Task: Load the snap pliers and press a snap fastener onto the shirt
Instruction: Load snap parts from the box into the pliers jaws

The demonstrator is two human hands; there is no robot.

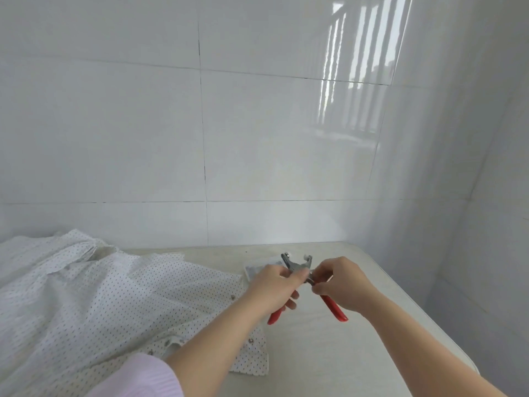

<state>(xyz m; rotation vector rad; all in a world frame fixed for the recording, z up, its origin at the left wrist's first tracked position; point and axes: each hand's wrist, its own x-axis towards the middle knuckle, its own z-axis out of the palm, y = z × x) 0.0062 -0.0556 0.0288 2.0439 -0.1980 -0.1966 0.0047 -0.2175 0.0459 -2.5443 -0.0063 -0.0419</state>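
The snap pliers [333,306] have red handles and a metal head with white tips, held just above the table with the jaws pointing away from me. My left hand [273,286] grips them near the pivot, one red handle sticking out below its fingers. My right hand [342,283] pinches at the pliers by the pivot; whatever sits between its fingertips is too small to make out. A white shirt [94,299] with small dark dots lies spread over the left of the table, its buttoned edge [246,343] under my left forearm.
The pale table [329,353] ends at a rounded right edge close to my right arm. A small clear packet [257,269] lies behind my left hand. White tiled walls rise directly behind the table and on the right.
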